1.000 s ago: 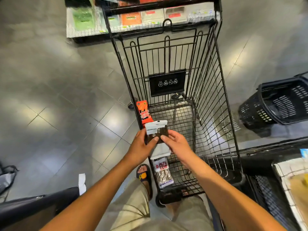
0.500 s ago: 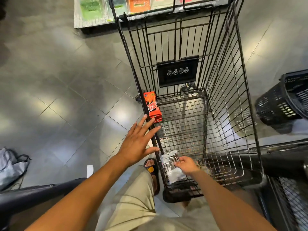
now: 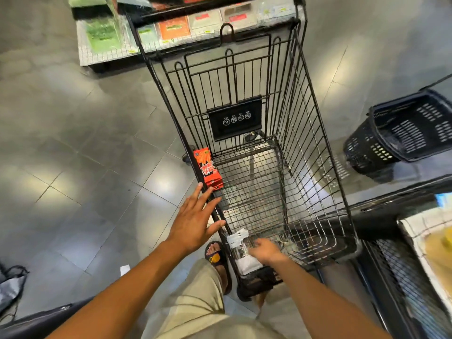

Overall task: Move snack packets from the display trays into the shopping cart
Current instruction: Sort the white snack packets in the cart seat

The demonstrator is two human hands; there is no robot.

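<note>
the clear-and-white plastic snack packet (image 3: 241, 250) lay on the floor of the black wire shopping cart (image 3: 318, 143), in its near left corner. a second before, both hands had held it above the cart. the right hand (image 3: 265, 250) rested on it, fingers turned away, so i could not tell whether it gripped or had let go. the left hand (image 3: 195, 221) had released and hung open with fingers spread, holding nothing, beside the cart's left rim. an orange-red snack packet (image 3: 208, 167) leaned on the left wall farther in. this packet looked delivered, with more waiting on the white display tray (image 3: 102, 45) beyond.
</note>
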